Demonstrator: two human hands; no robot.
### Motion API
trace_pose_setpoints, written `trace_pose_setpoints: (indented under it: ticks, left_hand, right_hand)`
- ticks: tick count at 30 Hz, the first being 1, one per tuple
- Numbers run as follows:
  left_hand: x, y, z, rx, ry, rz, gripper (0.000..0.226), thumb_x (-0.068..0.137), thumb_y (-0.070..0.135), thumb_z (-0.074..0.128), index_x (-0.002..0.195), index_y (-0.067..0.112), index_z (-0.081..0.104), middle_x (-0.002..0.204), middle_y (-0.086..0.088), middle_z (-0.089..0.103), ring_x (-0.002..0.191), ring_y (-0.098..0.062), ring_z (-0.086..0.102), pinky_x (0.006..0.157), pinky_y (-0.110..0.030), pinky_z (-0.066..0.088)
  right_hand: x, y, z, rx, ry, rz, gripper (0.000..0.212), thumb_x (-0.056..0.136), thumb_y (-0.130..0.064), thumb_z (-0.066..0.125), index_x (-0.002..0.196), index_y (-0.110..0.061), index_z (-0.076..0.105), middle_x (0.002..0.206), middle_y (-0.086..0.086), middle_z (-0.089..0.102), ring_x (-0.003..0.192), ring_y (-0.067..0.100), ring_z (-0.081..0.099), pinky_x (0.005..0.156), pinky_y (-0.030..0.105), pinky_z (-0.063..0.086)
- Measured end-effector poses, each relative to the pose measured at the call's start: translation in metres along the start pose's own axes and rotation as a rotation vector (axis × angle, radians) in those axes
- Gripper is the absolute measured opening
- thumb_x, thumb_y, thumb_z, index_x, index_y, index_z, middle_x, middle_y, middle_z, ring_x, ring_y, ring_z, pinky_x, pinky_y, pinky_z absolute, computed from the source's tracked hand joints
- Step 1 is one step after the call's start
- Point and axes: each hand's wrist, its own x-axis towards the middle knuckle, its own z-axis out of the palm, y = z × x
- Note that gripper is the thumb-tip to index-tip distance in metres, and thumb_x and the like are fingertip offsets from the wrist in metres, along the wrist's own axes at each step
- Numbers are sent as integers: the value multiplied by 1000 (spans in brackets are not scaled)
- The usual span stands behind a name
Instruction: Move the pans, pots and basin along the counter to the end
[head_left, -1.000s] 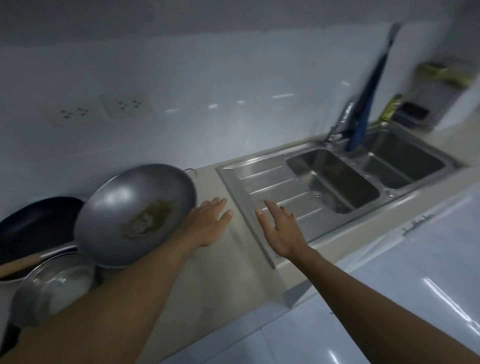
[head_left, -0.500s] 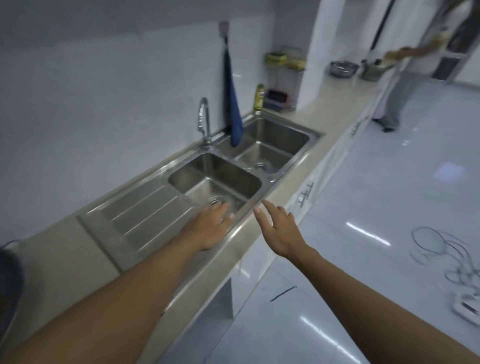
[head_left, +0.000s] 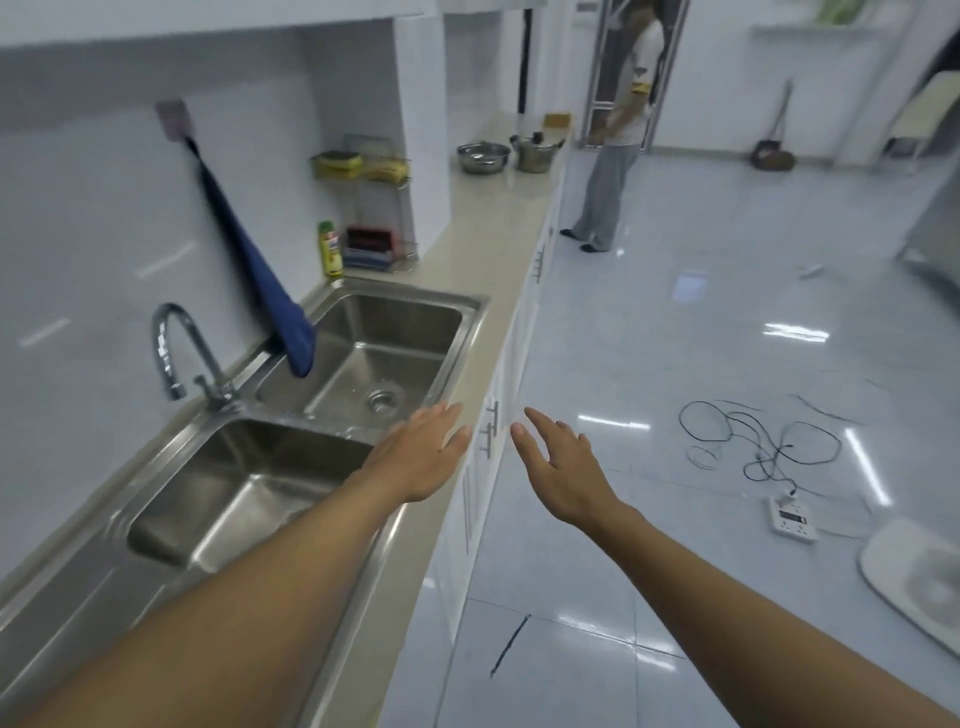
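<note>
The shiny steel basin (head_left: 483, 156) and the duller pot (head_left: 535, 153) stand side by side at the counter's (head_left: 488, 249) far end, upper centre. I can't tell what is in them. A blue cloth (head_left: 260, 280) hangs over the sink's (head_left: 395, 322) far bowl, centre left. The left hand (head_left: 421, 457) and right hand (head_left: 561, 467) hover apart, fingers straight, holding nothing. Since half a second ago the view has swung along the counter, and the basin and pot look nearer.
</note>
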Motion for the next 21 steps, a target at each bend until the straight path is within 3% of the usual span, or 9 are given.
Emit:
trace_pose_setpoints:
  ticks: [6,16,21]
  left_hand:
    - [71,22,-3,-2,-28,88,59,102,56,23,156,32,19,165,8,14,152,-15,12,120,-41,12]
    - [221,69,7,-33,-40,63,62,100,60,20,156,34,18,165,9,13,152,-16,14,121,-44,17]
    - [295,112,9,-24,-33,35,60,102,56,21,157,34,16,166,10,9,152,-14,9,120,-40,12]
  right_hand:
    - [49,23,-22,7,58,69,74,94,-73,21,154,-31,31,161,-6,33,151,20,20,122,44,4]
    - [169,81,-85,17,75,89,73,95,-70,22,155,-29,31,161,-5,33,150,18,23,123,44,4]
    - [236,114,-134,1,40,87,74,94,-70,21,154,-29,31,160,-4,33,150,19,25,124,47,7]
